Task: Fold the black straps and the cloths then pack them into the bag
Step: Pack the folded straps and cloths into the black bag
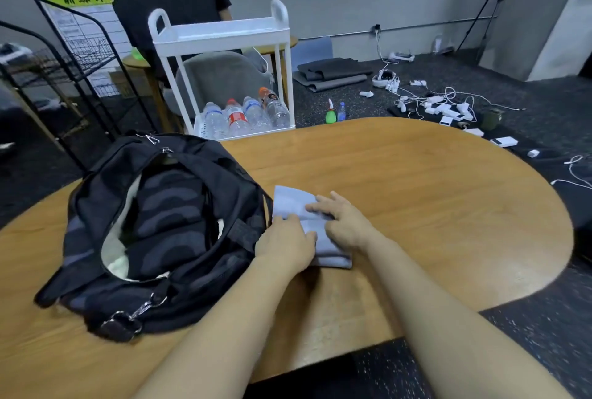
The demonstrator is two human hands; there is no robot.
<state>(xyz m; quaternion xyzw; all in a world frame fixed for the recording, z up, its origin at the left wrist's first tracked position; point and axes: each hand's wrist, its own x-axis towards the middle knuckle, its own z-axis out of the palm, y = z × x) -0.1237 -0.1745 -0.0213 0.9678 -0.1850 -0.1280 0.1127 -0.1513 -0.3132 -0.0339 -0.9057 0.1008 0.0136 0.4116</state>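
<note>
The step in hand looked like the last fold of the pale cloth [302, 216], which lay on the desk [416, 193] just beside the open black bag [153, 225]. The left hand [283, 246] and right hand [344, 222] pressed it flat, fingers fairly straight. Lifting it into the bag probably came next.
</note>
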